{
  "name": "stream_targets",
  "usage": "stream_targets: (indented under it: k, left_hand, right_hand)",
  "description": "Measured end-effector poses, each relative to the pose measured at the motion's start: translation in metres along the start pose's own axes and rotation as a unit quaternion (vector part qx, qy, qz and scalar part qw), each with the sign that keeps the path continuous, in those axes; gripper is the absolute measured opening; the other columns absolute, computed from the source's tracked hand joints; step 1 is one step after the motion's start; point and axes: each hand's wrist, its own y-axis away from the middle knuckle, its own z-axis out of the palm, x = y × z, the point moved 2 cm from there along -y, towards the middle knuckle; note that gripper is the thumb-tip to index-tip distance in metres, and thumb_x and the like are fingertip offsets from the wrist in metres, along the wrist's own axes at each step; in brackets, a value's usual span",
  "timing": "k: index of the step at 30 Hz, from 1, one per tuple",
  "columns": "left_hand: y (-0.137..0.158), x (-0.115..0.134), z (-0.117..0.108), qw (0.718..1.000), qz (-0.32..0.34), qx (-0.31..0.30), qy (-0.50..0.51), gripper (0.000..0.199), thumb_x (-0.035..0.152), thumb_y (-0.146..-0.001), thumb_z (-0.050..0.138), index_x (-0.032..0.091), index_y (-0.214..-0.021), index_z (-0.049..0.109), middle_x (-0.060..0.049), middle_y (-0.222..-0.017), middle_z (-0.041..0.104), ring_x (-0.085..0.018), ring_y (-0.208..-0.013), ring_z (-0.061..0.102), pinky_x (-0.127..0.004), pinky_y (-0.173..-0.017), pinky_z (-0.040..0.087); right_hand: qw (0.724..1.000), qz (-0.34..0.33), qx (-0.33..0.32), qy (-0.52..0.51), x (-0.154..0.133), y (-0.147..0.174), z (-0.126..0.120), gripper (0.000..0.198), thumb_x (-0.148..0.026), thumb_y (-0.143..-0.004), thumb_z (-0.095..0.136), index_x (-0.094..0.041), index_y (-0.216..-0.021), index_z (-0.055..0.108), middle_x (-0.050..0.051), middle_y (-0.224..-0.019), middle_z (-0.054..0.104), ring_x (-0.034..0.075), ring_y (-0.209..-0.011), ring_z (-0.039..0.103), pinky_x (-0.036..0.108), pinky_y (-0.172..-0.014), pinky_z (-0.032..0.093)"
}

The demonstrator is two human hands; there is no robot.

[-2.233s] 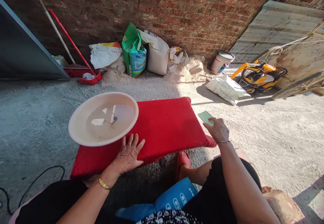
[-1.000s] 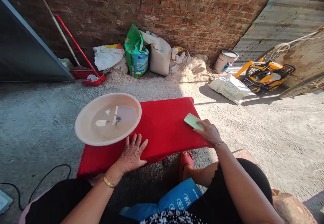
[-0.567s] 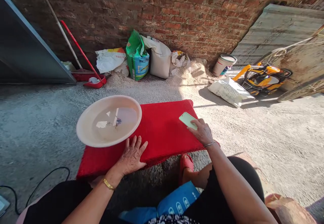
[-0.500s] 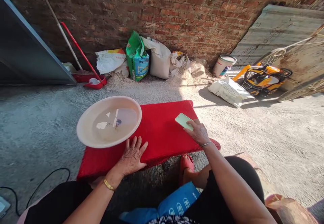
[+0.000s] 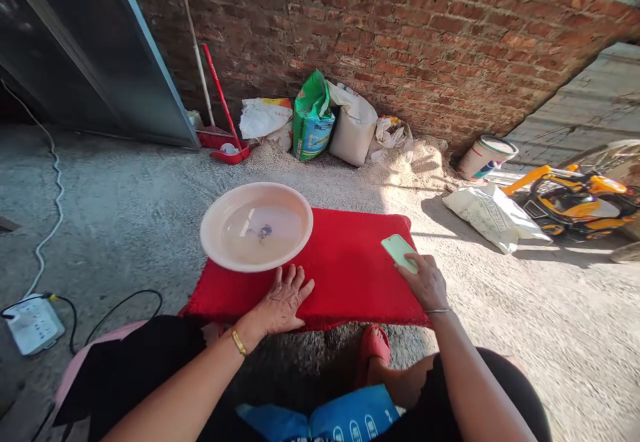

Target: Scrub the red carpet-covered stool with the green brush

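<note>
My left hand (image 5: 284,301) lies flat with spread fingers on a red cloth-covered table (image 5: 357,249), fingertips close to the rim of a basin. That wide pale pink basin (image 5: 225,245) stands on the table's left part and holds water with a small dark purplish thing (image 5: 265,231) in it. At the table's right end my right hand (image 5: 426,282) is closed around the near end of a light green phone (image 5: 399,251). Its back, or case, faces up, and I cannot tell whether it rests on the cloth.
Along the brick wall (image 5: 380,42) stand a green sack (image 5: 314,119), a white sack (image 5: 354,125) and a bucket (image 5: 487,157). A red dustpan (image 5: 233,154), a yellow ride-on toy (image 5: 583,199) and a power strip (image 5: 34,325) with cables are on the ground. A blue bag (image 5: 355,415) lies between my legs.
The view has swung left, so everything appears further right and the power strip has come into sight. My left hand stays on the cloth and my right hand keeps the phone.
</note>
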Motion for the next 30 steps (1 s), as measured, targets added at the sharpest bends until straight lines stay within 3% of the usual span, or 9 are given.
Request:
stream_targets:
  k: [5,8,10,14,18,20,22,26,30]
  left_hand:
    - [0.001,0.0,-0.001,1.0,0.008,0.015,0.005,0.095,0.063,-0.063,0.069,0.02,-0.142,0.037,-0.023,-0.149,0.029,-0.044,-0.138,0.016,-0.064,-0.108,0.005]
    - [0.001,-0.001,-0.001,1.0,0.011,0.024,0.006,0.095,0.062,-0.063,0.07,0.021,-0.142,0.038,-0.023,-0.148,0.031,-0.044,-0.137,0.019,-0.064,-0.107,0.006]
    - [0.001,-0.001,-0.001,1.0,0.008,0.027,0.002,0.094,0.062,-0.063,0.07,0.021,-0.142,0.038,-0.022,-0.148,0.03,-0.044,-0.137,0.019,-0.064,-0.107,0.006]
    - [0.001,-0.001,0.001,1.0,0.006,0.014,-0.008,0.094,0.063,-0.065,0.067,0.02,-0.142,0.037,-0.023,-0.149,0.027,-0.045,-0.138,0.016,-0.065,-0.107,0.004]
    - [0.001,0.001,-0.001,1.0,0.003,-0.001,-0.018,0.092,0.061,-0.066,0.066,0.021,-0.143,0.035,-0.021,-0.15,0.025,-0.044,-0.139,0.014,-0.064,-0.107,0.004]
    - [0.002,0.002,-0.003,1.0,0.002,0.0,-0.019,0.091,0.059,-0.066,0.067,0.021,-0.143,0.035,-0.021,-0.15,0.025,-0.044,-0.139,0.015,-0.064,-0.108,0.004]
    - [0.002,0.002,-0.004,1.0,0.0,0.003,-0.018,0.091,0.057,-0.066,0.068,0.021,-0.142,0.036,-0.021,-0.15,0.027,-0.044,-0.139,0.016,-0.064,-0.108,0.004]
    - [0.002,0.002,-0.005,1.0,0.003,0.005,-0.008,0.092,0.059,-0.065,0.07,0.02,-0.142,0.038,-0.023,-0.149,0.028,-0.045,-0.138,0.017,-0.065,-0.108,0.006]
    - [0.002,0.0,-0.002,1.0,0.001,0.007,-0.009,0.092,0.064,-0.067,0.065,0.021,-0.143,0.037,-0.022,-0.149,0.027,-0.044,-0.138,0.017,-0.064,-0.108,0.006]
  right_hand:
    - [0.973,-0.222,-0.029,-0.062,-0.097,0.015,0.032,0.034,-0.049,-0.083,0.057,-0.025,-0.107,0.062,0.007,-0.104,0.057,0.019,-0.087,0.056,0.03,-0.076,0.043]
    - [0.955,-0.282,-0.046,-0.075,-0.132,0.025,0.044,0.034,-0.047,-0.082,0.06,-0.025,-0.108,0.062,0.007,-0.103,0.057,0.019,-0.089,0.055,0.03,-0.079,0.042]
    - [0.95,-0.299,-0.059,-0.071,-0.138,0.026,0.049,0.035,-0.046,-0.081,0.062,-0.025,-0.109,0.062,0.007,-0.102,0.057,0.019,-0.091,0.055,0.03,-0.08,0.041]
    - [0.969,-0.233,-0.071,-0.034,-0.1,0.008,0.043,0.035,-0.046,-0.081,0.061,-0.026,-0.11,0.062,0.006,-0.106,0.057,0.019,-0.09,0.056,0.03,-0.08,0.042]
    - [0.996,0.012,-0.073,0.045,-0.02,-0.018,0.014,0.041,-0.051,-0.082,0.055,-0.026,-0.114,0.062,0.009,-0.105,0.055,0.021,-0.085,0.06,0.034,-0.074,0.044]
    - [0.986,0.133,-0.052,0.086,0.012,-0.025,-0.004,0.046,-0.055,-0.081,0.053,-0.024,-0.115,0.063,0.011,-0.104,0.054,0.025,-0.085,0.061,0.038,-0.074,0.045]
    - [0.976,0.191,-0.016,0.102,0.028,-0.027,-0.017,0.05,-0.057,-0.081,0.052,-0.024,-0.116,0.063,0.012,-0.105,0.054,0.028,-0.087,0.061,0.04,-0.075,0.045]
    - [0.99,0.138,0.011,0.038,-0.001,-0.028,-0.014,0.047,-0.058,-0.081,0.053,-0.026,-0.115,0.063,0.009,-0.105,0.053,0.024,-0.086,0.06,0.037,-0.075,0.045]
    - [0.997,-0.058,-0.021,-0.041,-0.078,-0.019,0.017,0.037,-0.051,-0.081,0.058,-0.028,-0.109,0.064,0.006,-0.105,0.054,0.02,-0.087,0.058,0.031,-0.074,0.043]
